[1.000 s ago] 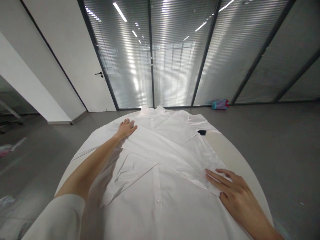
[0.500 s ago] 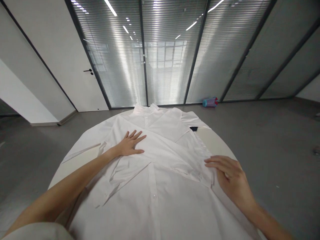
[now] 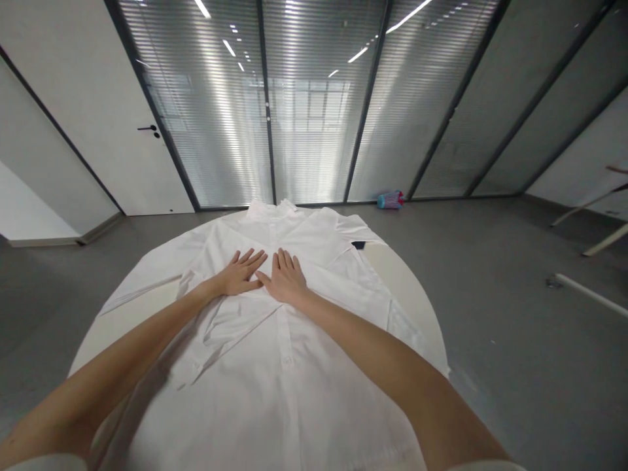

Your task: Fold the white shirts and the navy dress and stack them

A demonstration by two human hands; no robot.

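Observation:
A white button-up shirt (image 3: pixel 318 386) lies spread over a round table, its collar toward the far edge. One sleeve is folded across the front, and a button placket runs down the middle toward me. My left hand (image 3: pixel 240 273) rests flat on the chest of the shirt, fingers spread. Beside it, my right hand (image 3: pixel 285 276) also presses flat on the cloth with its fingers stretched out. The two thumbs come close together; whether they touch I cannot tell. Both hands hold nothing.
The white round tabletop (image 3: pixel 417 288) shows at the right and left of the shirt. A small dark object (image 3: pixel 358 245) peeks out by the far right sleeve. On the floor near the glass wall lies a blue and red basket-like item (image 3: pixel 390 200). Pale furniture legs (image 3: pixel 591 294) stand at right.
My right hand has moved left from the shirt's right edge to the middle of the chest and lies flat beside my left hand. My left hand stays on the cloth. The view has turned slightly right.

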